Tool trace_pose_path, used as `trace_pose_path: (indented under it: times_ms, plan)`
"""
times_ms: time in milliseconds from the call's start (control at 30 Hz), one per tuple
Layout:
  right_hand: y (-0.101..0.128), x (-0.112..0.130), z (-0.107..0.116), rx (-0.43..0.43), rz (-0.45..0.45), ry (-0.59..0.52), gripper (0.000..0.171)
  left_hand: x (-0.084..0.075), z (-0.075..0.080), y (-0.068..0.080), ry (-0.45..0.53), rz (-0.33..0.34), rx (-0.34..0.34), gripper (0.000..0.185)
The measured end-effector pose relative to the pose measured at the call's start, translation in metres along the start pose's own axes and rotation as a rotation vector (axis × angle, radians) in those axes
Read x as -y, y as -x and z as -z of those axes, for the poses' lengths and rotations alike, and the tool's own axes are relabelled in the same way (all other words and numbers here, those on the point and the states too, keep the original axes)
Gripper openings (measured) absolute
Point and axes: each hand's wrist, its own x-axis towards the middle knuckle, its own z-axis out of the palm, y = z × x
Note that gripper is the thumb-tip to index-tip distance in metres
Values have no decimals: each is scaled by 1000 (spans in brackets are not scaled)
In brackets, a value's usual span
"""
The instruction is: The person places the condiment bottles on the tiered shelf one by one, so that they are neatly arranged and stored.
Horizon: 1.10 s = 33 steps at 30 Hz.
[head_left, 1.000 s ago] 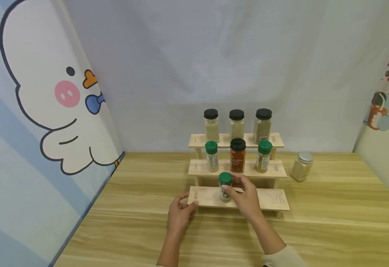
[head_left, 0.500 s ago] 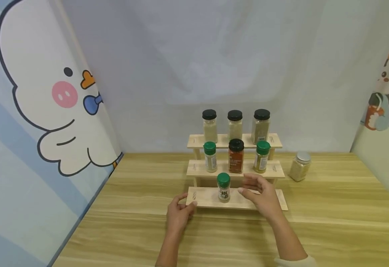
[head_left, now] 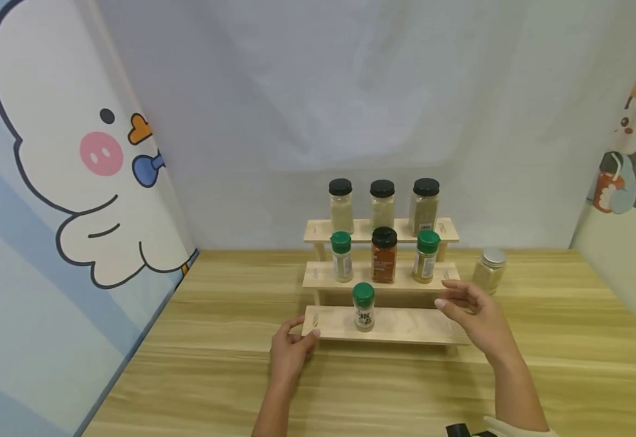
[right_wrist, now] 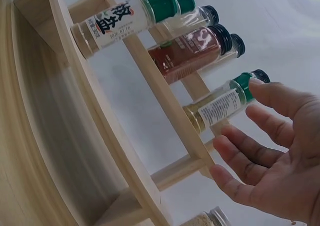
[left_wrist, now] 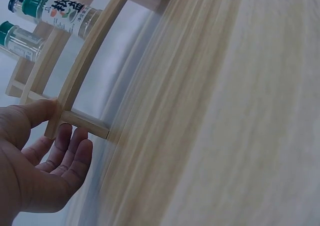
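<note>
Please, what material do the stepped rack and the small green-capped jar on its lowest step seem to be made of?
The stepped rack looks like pale unfinished wood: visible grain, matte surface, square slats. The green-capped jar seems to be clear glass or plastic, I cannot tell which; its contents show through, and the ridged cap looks plastic, above a printed label.

The right hand (head_left: pixel 479 318) no longer holds the green-capped pepper shaker (head_left: pixel 363 306): its grip is off and the fingers are spread loose. It now sits toward three o'clock of the shaker, well apart, over the right end of the wooden rack's lowest step (head_left: pixel 405 325). The shaker stands alone on that step.
</note>
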Motion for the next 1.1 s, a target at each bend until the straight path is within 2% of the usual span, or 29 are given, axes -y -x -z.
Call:
trace_pose_path:
  times_ms: [133,267,367,500,600,700,833,1000,1100]
  plan:
    - [1,-8,10,-65,44,1,44,0,1,1,11,-1,12,52]
    - [-1,-20,19,-176,52,2,39,1,0,1,18,2,15,52]
    - [-4,-27,23,-285,-15,-56,33,1,1,1,20,7,4,51]
    - [-12,-32,27,-441,-130,-211,30,0,1,0,22,2,5,51]
    - [-17,-36,29,-518,-179,-273,30,1,1,0,20,-4,17,53]
    - [-22,-43,30,-562,-215,-256,28,1,1,0,16,-9,15,52]
    - [-33,-54,31,-614,-256,-158,30,1,1,0,16,-12,8,49]
    - [-45,-63,39,-559,-372,-10,55,0,1,1,16,-5,14,49]
    - [-52,-67,44,-540,-422,1,62,-1,1,0,16,-2,20,50]
